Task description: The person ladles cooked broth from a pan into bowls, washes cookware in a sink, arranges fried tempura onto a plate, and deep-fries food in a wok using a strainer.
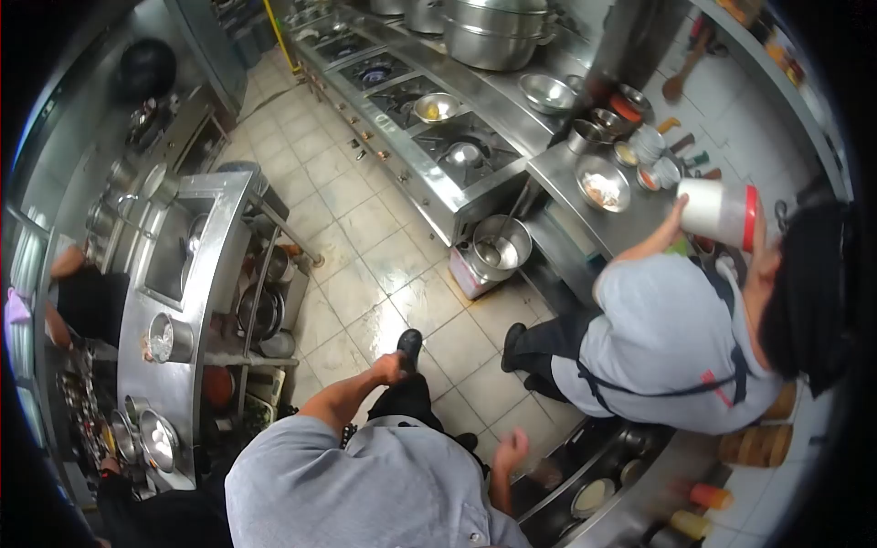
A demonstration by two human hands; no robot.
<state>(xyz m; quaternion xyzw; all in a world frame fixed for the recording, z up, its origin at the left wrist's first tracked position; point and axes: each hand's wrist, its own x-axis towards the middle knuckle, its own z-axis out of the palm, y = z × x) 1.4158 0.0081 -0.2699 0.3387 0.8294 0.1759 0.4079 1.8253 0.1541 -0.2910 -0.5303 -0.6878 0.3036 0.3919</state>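
Note:
My left hand [391, 368] hangs in front of my body above the tiled floor, its fingers curled in with nothing seen in them. Lower right, my right hand [512, 449] is smeared by motion, so its fingers and anything in them cannot be made out. It is nearest to the counter with sunken pans [594, 498]. Neither hand visibly touches an object. To the right, a co-worker in a grey shirt [667, 315] holds a white tub with a red rim [717, 212] in both hands, beside a metal bowl of food [603, 184] on a counter.
A gas range [384, 119] runs along the back, with a bowl [436, 108] on it and large steamer pots [496, 35] behind. A metal pot [501, 247] stands low beside the range. On the left is a steel sink counter [155, 365]; other people work beyond it.

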